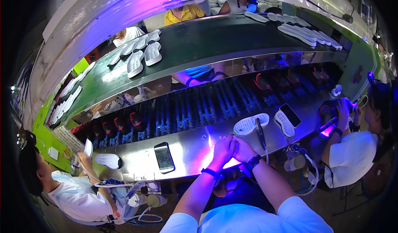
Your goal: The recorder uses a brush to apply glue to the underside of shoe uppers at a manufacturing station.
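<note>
My left hand and my right hand are clasped over the near edge of the metal bench, fingers folded together. No object shows in them. Just beyond lies a white shoe sole, with a slim dark hand tool resting on its right end and a pale cord trailing down. Right of it, a second white sole sits beside a dark-screened phone. Another phone lies on the bench to the left of my hands. Both wrists wear dark bands.
Behind the metal bench runs a dark slatted conveyor carrying red-edged shoe uppers. Above is a green belt with rows of white soles. Co-workers sit at left and right; others are across.
</note>
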Tool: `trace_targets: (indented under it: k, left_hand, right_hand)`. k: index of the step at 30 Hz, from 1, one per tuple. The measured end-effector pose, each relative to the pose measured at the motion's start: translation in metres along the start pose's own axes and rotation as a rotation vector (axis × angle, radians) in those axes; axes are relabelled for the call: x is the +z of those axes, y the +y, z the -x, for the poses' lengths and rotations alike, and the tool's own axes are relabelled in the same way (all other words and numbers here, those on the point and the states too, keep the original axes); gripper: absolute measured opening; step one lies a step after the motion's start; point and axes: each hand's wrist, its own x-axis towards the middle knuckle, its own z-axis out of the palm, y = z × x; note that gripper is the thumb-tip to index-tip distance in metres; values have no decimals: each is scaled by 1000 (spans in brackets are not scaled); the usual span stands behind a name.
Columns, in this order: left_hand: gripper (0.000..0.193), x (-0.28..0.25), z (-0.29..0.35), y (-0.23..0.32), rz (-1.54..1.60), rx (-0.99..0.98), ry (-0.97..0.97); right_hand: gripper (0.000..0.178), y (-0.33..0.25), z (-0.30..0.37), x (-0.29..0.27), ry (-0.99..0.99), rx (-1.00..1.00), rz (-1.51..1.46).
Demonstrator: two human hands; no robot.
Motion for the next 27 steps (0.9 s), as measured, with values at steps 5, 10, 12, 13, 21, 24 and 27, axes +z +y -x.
trace_targets:
  k: [5, 10, 12, 13, 21, 24, 27]
  left_hand:
    - [25, -1, 2, -1, 2, 21, 0]
    - [25, -2, -4, 7, 12, -7, -9]
    - [25, -4, -5, 1, 5, -20, -24]
    - [25, -4, -5, -1, 10, -37, -37]
    - [23, -1, -4, -8, -2, -11, -14]
    - [23, 1, -4, -10, -4, 26, 0]
    - [23, 3, -4, -13, -5, 39, -3]
  right_hand:
    - [36, 2, 2, 3, 18, -10, -8]
    - [40, -2, 1, 7, 31, -30, 23]
    - [41, -1, -6, 6, 32, -7, -24]
    - [41, -1, -7, 5, 41, -10, -28]
    - [41, 1, -5, 3, -13, -12, 19]
    - [41, 1, -5, 0, -12, -14, 26]
    - [41, 2, -5, 0, -19, -21, 99]
